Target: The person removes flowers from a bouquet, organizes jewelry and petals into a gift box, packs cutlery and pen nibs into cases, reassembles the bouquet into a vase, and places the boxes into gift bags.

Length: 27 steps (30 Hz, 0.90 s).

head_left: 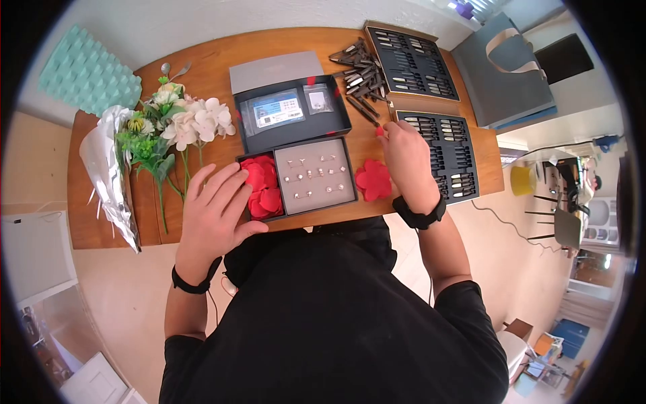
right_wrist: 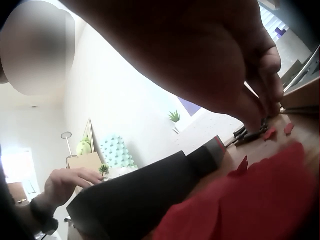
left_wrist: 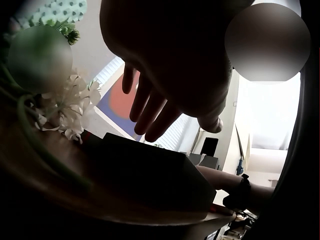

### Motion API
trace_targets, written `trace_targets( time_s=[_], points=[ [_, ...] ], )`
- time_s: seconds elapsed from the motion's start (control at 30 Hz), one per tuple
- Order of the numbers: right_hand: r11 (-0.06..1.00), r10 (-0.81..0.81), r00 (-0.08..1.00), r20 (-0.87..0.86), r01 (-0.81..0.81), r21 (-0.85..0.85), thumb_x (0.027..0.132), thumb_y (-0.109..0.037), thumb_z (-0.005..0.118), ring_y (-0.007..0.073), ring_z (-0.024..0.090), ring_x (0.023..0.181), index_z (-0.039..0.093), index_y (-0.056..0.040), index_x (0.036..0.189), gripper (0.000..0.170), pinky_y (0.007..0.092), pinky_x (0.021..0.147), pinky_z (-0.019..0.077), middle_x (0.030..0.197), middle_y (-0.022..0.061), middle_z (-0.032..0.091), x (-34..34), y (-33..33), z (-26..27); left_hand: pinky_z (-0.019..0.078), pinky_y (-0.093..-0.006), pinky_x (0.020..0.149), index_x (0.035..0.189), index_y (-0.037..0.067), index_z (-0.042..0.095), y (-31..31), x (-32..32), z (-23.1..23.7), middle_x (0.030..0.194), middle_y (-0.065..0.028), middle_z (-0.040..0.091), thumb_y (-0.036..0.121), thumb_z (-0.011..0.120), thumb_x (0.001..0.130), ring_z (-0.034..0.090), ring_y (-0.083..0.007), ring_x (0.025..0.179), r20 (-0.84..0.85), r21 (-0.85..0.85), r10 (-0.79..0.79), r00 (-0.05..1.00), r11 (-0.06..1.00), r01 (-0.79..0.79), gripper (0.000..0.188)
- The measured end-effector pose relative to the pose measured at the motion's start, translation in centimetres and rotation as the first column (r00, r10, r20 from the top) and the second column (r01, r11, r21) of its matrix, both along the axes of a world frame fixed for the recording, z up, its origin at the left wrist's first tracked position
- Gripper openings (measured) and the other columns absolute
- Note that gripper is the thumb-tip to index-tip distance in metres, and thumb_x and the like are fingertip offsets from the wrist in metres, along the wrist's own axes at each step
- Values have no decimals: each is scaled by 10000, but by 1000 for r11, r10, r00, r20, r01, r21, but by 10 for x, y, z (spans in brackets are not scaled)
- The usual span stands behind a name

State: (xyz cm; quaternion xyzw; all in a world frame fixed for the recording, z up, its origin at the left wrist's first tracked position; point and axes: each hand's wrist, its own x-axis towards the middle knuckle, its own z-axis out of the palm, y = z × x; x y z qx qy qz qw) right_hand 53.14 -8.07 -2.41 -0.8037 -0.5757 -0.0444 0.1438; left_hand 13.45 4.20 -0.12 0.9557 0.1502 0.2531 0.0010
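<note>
Head view: white artificial flowers with green stems (head_left: 180, 132) at left, on brown wooden table (head_left: 215, 57). Left hand (head_left: 215, 214), fingers spread, beside red petals (head_left: 266, 185) in the left compartment of a black rectangular box (head_left: 319, 209); contact unclear. Small shiny jewellery pieces (head_left: 310, 173) on the box's grey pad (head_left: 306, 149), right compartment. Next, red flower-shaped piece (head_left: 373, 180) flat on table. Right hand (head_left: 408, 158): fingertips together near small red scraps (right_wrist: 270, 133); cannot tell whether pinching one. Far right: black tray (head_left: 469, 165) of slim dark pieces (head_left: 459, 124)
</note>
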Motion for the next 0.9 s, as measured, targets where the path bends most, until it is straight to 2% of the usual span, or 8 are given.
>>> trace_targets(
  time_s=[0.1, 0.3, 0.47, 0.57, 0.63, 0.7, 0.77, 0.9],
  points=[
    [992, -4, 998, 57, 11, -128, 1021, -148, 804, 426, 775, 1001, 737, -24, 996, 143, 528, 828, 641, 1038, 184, 736, 1, 8, -2, 534, -587, 1124, 1134, 6, 807, -4, -16, -9, 1290, -160, 794, 714, 656, 1044, 736, -383, 1297, 106, -19, 68, 992, 998, -66, 730],
    [992, 27, 994, 109, -13, -122, 1051, -151, 745, 415, 787, 986, 783, -50, 1011, 116, 526, 832, 632, 1020, 172, 759, 8, 14, -13, 551, -522, 1011, 1071, 18, 794, -12, -40, -35, 1200, -132, 796, 636, 672, 1093, 758, -373, 1159, 300, -106, 161, 940, 985, -135, 631],
    [989, 1, 990, 141, 20, -147, 1075, -168, 716, 393, 792, 959, 797, -67, 1014, 144, 513, 818, 622, 992, 165, 777, -6, 8, 6, 537, -499, 956, 1042, 31, 781, -13, -41, -56, 1159, -104, 765, 549, 817, 1006, 736, -334, 1105, 367, -158, 181, 912, 979, -131, 520],
    [998, -61, 995, 80, 59, 27, 1057, -131, 743, 370, 787, 911, 819, -59, 1045, 105, 479, 795, 619, 1001, 180, 782, -42, -2, 45, 525, -488, 929, 1033, 37, 777, -13, -42, -66, 1135, -95, 754, 494, 858, 980, 731, -321, 1080, 388, -197, 190, 902, 973, -120, 468],
    [991, 7, 989, -147, 13, 134, 1012, -22, 785, 359, 792, 904, 845, -44, 1137, 140, 425, 808, 621, 1034, 142, 814, -74, -7, 68, 520, -478, 918, 1024, 40, 775, -12, -41, -69, 1116, -88, 748, 465, 878, 967, 729, -313, 1060, 400, -197, 194, 896, 973, -123, 441],
    [954, 284, 924, -255, -246, 171, 946, 52, 839, 331, 781, 892, 842, -37, 1120, 195, 416, 779, 618, 1010, 130, 793, -124, -12, 84, 519, -475, 915, 1019, 41, 774, -11, -41, -71, 1105, -85, 744, 459, 884, 961, 727, -312, 1051, 408, -206, 197, 892, 971, -120, 436],
    [840, 537, 805, -252, -485, 242, 921, 48, 872, 325, 777, 902, 836, -40, 1086, 191, 425, 760, 621, 1028, 123, 777, -159, -14, 73, 518, -473, 911, 1013, 42, 772, -10, -42, -71, 1094, -83, 741, 452, 890, 956, 725, -311, 1041, 411, -213, 195, 891, 970, -114, 431],
    [767, 641, 715, -279, -583, 266, 914, 37, 843, 328, 759, 908, 803, -14, 1108, 204, 450, 771, 626, 1024, 127, 755, -189, -7, 54, 517, -472, 904, 1006, 41, 770, -11, -40, -70, 1077, -81, 732, 435, 901, 943, 720, -310, 1027, 395, -214, 187, 900, 971, -108, 420]
  ],
)
